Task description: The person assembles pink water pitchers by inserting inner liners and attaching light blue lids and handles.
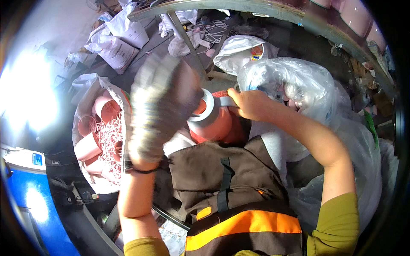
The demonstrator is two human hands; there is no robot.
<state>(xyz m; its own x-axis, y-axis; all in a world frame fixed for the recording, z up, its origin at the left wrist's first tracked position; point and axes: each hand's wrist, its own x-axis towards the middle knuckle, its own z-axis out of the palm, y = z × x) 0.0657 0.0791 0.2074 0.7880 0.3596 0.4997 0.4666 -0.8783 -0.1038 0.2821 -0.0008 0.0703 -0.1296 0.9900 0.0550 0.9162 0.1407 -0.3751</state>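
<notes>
A reddish-pink jug (215,126) with a grey rim and grey side handle stands in front of my lap, its round mouth facing up toward me. My right hand (252,104), bare, is closed around the handle. My left hand (158,102), in a whitish knitted glove, is raised just left of the jug's mouth and smeared by motion. A blurred reddish-brown shape (191,87) shows at its fingers; I cannot make out what it is or whether the hand grips it. Part of the jug's rim is hidden behind this hand.
An open white sack (77,109) with pink cups and pink scraps stands at left. Clear plastic bags (294,72) bulge at right. A metal table frame (239,6) arches across the far side, with pink containers (356,15) on top. A blue machine (38,209) sits lower left.
</notes>
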